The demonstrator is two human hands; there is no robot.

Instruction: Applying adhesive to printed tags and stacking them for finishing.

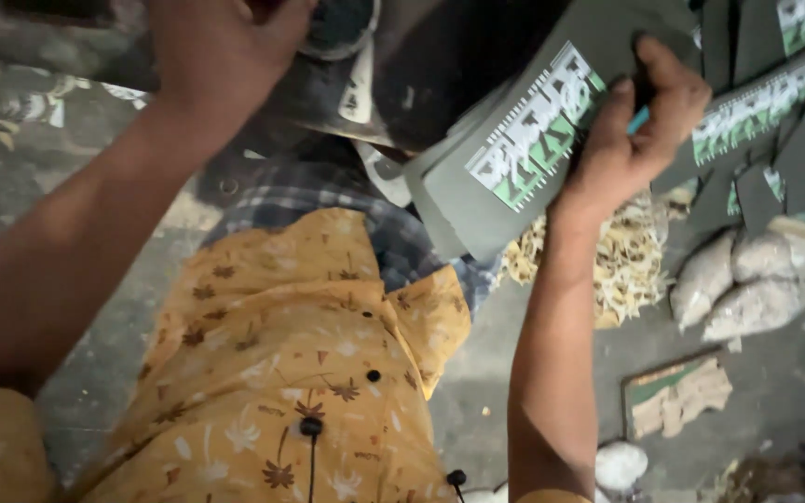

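My right hand (640, 130) grips a stack of dark green printed sheets (524, 149) with a white and green pattern, thumb on top, fingers curled around its right edge. My left hand (221, 47) reaches to the top of the view and rests closed on a dark rounded machine part (393, 74); what it grasps is partly hidden by the fingers. Below both arms I see my yellow leaf-print shirt (300, 373) and checked cloth (328, 191).
More dark green printed sheets (766, 112) lie fanned out at the upper right. A heap of pale paper scraps (631, 261) and lumpy clear bags (757, 279) sit on the grey floor (477, 391). A torn cardboard piece (677, 396) lies lower right.
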